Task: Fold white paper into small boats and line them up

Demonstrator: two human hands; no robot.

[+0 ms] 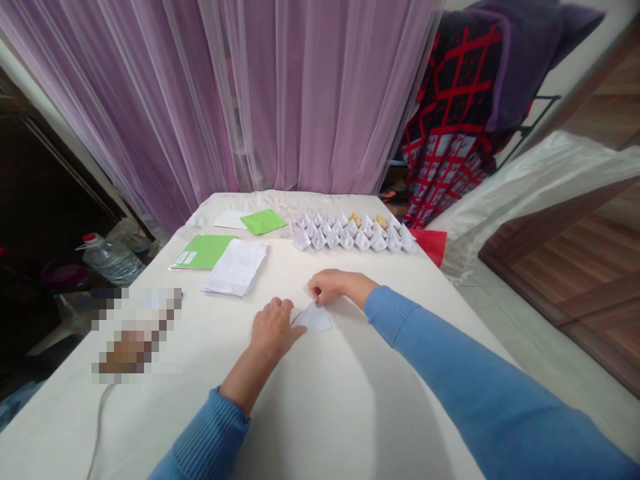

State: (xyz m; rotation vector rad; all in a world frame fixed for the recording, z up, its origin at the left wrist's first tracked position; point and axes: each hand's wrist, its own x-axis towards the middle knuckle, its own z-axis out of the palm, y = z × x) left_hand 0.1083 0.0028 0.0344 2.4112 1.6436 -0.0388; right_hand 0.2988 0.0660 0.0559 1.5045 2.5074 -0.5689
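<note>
A small folded piece of white paper (318, 320) lies on the table between my hands. My right hand (327, 287) is closed in a pinch on its upper corner. My left hand (273, 325) rests on the table at the paper's left side, thumb spread from the fingers and its tip at the paper's edge. Beyond the right hand stand rows of folded white paper pieces (347, 239) with pointed tips, two of them yellowish. Part of the paper's upper edge is hidden by the right hand's fingers.
A stack of white paper (236, 268) overlaps a green pack (205, 251) at the left. Farther back lies a green sheet (263, 222); a red sheet (434, 245) is at the right edge. A blurred-out object with a cable (99, 427) lies on the left.
</note>
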